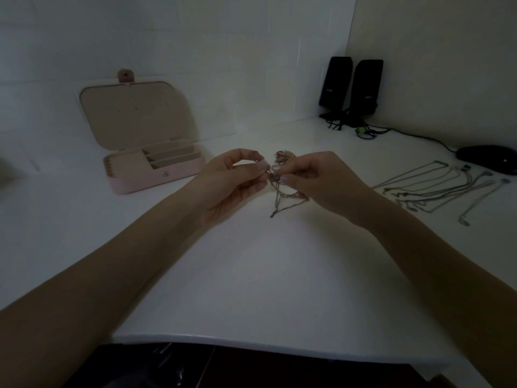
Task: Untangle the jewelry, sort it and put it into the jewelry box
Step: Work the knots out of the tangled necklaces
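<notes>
A knot of thin chains [282, 196] hangs between my two hands above the middle of the white table [251, 275]. My left hand [235, 177] pinches the tangle from the left with curled fingers. My right hand [319, 177] pinches it from the right. Loops of chain dangle below to the tabletop. More tangled jewelry [284, 156] lies just behind my fingers. The pink jewelry box [156, 175] stands open at the left, lid up, its compartments showing nothing inside. Several chains [436, 189] lie spread out side by side at the right.
Two black speakers [352, 85] with cables stand in the far right corner. A black computer mouse [489, 159] sits at the right edge, beyond the laid-out chains. The table's front edge runs close to me. Walls close in behind and at the right.
</notes>
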Tool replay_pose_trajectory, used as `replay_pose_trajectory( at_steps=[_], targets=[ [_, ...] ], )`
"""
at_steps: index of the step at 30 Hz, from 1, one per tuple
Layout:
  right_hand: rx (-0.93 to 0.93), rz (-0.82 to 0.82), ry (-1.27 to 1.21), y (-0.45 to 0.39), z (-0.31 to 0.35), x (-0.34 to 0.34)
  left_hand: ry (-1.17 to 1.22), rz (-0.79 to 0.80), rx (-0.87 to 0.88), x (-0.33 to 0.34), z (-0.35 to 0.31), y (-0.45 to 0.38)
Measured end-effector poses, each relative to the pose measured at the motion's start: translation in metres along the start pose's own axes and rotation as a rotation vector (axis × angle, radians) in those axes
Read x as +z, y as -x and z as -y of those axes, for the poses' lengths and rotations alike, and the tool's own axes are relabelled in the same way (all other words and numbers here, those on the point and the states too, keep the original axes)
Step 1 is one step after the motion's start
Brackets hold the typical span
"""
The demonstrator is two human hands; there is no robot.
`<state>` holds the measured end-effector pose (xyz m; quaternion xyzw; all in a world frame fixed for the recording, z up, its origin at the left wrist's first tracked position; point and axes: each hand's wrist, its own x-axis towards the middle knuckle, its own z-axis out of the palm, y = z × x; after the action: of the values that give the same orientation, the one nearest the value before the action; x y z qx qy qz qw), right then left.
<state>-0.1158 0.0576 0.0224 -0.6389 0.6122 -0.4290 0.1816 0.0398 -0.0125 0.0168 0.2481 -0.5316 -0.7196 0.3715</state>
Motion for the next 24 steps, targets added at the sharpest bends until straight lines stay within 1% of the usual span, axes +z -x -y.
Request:
replay_pose_trajectory(
  at_steps=[3,5,8,10,12,13,14,15,17,19,22,24],
  targets=[
    [0.002,-0.023,-0.042,0.0004,0.0015,0.0,-0.016,-0.025,0.004,-0.0018,-0.0003,-0.0006],
    [0.04,-0.021,-0.091,0.0001,0.0016,-0.0008,-0.023,-0.033,0.015,-0.0024,0.0003,-0.0016],
    [0.123,0.021,-0.261,0.0004,0.0021,-0.0018,-0.055,-0.03,0.051,-0.0042,-0.0001,-0.0023],
    [0.176,0.041,-0.339,-0.0001,0.0026,-0.0021,-0.208,-0.057,0.076,-0.0033,0.0016,-0.001],
    [0.21,0.053,-0.386,-0.0006,0.0027,-0.0008,-0.469,-0.177,0.15,-0.0011,0.0048,0.0009],
    [0.227,0.058,-0.412,-0.0007,0.0027,0.0003,-0.557,-0.255,0.215,-0.0003,0.0055,0.0016],
    [0.247,0.065,-0.437,-0.0006,0.0028,0.0014,-0.587,-0.305,0.278,-0.0005,0.0055,0.0019],
    [0.266,0.075,-0.453,-0.0005,0.0031,0.0024,-0.577,-0.308,0.313,-0.0004,0.0045,0.0027],
    [0.292,0.105,-0.455,-0.0001,0.0034,0.004,-0.551,-0.187,0.318,0.0008,0.0027,0.0041],
    [0.311,0.142,-0.455,0.0005,0.0039,0.0052,-0.574,-0.075,0.319,0.0031,0.0034,0.0066],
    [0.331,0.186,-0.481,0.0012,0.006,0.0057,-0.561,-0.064,0.333,0.0012,0.0054,0.0058],
    [0.355,0.187,-0.542,0.0011,0.0085,0.0039,-0.512,-0.048,0.304,0.0002,0.0049,0.0042]
  ],
)
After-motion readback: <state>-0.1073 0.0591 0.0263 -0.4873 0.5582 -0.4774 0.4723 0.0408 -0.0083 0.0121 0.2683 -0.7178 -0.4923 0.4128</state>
